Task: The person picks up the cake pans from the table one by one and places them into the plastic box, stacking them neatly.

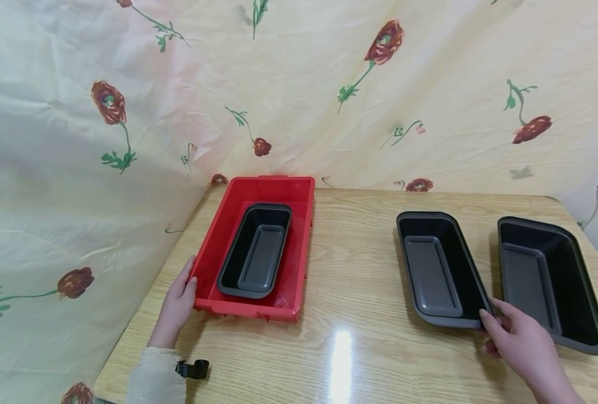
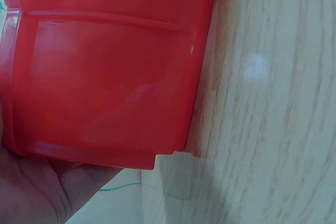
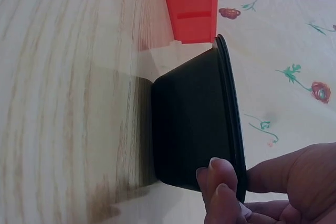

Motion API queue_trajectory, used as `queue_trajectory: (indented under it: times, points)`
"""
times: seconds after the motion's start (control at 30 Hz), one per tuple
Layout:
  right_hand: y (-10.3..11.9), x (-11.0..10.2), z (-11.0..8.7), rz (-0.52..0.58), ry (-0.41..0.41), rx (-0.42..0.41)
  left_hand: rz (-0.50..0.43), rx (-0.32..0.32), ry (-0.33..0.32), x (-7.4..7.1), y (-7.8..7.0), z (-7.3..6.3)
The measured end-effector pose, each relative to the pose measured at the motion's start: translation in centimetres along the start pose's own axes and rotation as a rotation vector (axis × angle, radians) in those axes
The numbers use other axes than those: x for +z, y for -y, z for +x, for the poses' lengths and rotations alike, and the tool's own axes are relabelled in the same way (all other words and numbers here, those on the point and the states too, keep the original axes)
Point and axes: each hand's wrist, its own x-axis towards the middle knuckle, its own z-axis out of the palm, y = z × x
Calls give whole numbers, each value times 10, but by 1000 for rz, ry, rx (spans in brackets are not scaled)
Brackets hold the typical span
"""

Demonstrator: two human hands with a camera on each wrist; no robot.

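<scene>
Though head hides it — right wrist shows pan's near wall (image 3: 189, 124).

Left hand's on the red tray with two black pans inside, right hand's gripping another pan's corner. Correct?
Not two: the head view shows one black pan inside the red tray. The left hand is on the tray, and the right hand grips another pan by its corner.

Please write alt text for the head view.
A person's right grip holds a dark pan by its near right corner, beside a similar pan on a wooden table. The left grip holds a red tray with a third pan inside.
</scene>
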Motion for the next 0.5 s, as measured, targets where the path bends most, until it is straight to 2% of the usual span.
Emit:
queue_trajectory:
  times: [0.23,0.5]
  points:
    - [-1,3,3,38,-9,-48,-6,-12,-3,0,-3,0]
    - [-5,8,5,228,30,-62,-8,5,-2,-1,-1,-1]
